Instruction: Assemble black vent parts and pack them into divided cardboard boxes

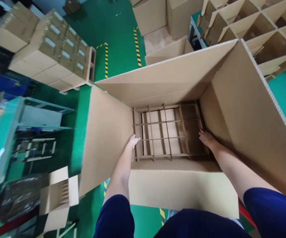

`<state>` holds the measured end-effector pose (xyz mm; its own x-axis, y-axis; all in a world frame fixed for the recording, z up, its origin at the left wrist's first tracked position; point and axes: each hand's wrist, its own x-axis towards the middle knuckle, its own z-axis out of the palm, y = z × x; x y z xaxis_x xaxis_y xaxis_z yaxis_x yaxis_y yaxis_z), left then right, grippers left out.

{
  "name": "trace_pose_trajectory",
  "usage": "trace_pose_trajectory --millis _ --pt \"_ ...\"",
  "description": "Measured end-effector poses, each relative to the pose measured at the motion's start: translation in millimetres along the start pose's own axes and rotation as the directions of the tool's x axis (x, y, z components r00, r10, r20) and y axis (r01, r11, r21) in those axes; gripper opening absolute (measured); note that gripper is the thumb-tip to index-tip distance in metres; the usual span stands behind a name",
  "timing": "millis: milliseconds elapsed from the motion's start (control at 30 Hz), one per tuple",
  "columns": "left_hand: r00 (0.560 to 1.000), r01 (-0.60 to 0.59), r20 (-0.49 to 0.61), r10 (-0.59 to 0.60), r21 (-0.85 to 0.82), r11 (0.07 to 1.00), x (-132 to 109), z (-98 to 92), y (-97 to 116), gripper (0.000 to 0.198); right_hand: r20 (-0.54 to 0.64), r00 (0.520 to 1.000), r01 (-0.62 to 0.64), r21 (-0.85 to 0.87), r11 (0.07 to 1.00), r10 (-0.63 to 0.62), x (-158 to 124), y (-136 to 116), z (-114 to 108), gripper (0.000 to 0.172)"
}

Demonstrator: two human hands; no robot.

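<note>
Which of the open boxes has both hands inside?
The large middle box: the left hand and right hand reach to its divider. No hand is in the small box at lower left.

Glossy green floor (118, 31) stretches beyond the fingers (202, 133), marked with yellow-and-black hazard tape (137, 49). Far to their left, white-labelled cardboard cartons (51, 49) stand stacked on a wooden pallet (91, 66); nearer, a metal-framed, green-topped workbench (6, 132) throws back white glare. Beyond them, rightward, sits a green tabletop (196, 16).
</note>
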<state>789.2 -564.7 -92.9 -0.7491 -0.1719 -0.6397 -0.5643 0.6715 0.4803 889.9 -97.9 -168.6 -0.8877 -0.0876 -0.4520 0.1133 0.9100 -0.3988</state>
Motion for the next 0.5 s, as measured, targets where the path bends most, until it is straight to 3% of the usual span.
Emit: trace_pose_trajectory --millis 133,200,333,433,500 --pt "0.998 0.046 -0.040 -0.043 0.089 0.995 17 44.9 -12 0.088 -0.084 0.976 -0.193 0.105 0.976 0.202 12 -5 19 0.035" --pt "1.000 0.026 0.009 -0.027 0.108 0.994 9 61.1 -16 0.080 -0.144 0.909 -0.366 0.169 0.915 0.390 26 -9 25 0.046" --pt "0.981 -0.082 0.186 0.061 0.105 0.991 -48 71.6 -29 0.056 -0.099 0.736 -0.606 0.343 0.718 0.669 73 -9 30 0.066" --pt "0.928 -0.301 0.280 0.248 0.166 0.939 -106 70.4 -46 0.049 0.020 0.660 -0.677 0.450 0.583 0.751 109 2 32 0.074" --pt "0.902 -0.407 0.263 0.341 0.261 0.875 -135 70.6 -55 0.047 0.085 0.633 -0.693 0.505 0.515 0.769 126 12 34 0.074"
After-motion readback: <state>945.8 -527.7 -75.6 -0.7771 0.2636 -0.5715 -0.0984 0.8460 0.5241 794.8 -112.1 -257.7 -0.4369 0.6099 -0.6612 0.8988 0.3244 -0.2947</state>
